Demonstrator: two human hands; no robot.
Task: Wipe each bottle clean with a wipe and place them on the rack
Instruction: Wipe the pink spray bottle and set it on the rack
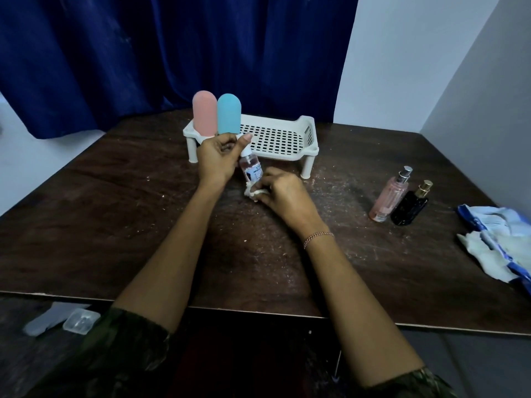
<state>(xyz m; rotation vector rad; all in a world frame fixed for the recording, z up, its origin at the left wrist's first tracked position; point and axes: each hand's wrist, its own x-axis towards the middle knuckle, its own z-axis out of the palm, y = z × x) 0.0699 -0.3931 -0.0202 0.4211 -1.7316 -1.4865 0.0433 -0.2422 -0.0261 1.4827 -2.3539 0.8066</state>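
My left hand (219, 158) grips the white cap end of a small clear bottle (250, 165) with pink liquid and a label, held tilted above the table in front of the white rack (287, 139). My right hand (283, 193) pinches a crumpled white wipe (253, 193) against the bottle's lower end. A pink bottle (204, 114) and a blue bottle (229, 113) stand upright on the rack's left end. A pink spray bottle (390, 196) and a black bottle with a gold cap (410, 206) stand on the table to the right.
The dark wooden table (129, 219) is scratched and speckled with white crumbs. A blue pack of wipes with loose white sheets (500, 242) lies at the right edge. A small clear plastic case (80, 323) sits below the table's near edge at left. A blue curtain hangs behind.
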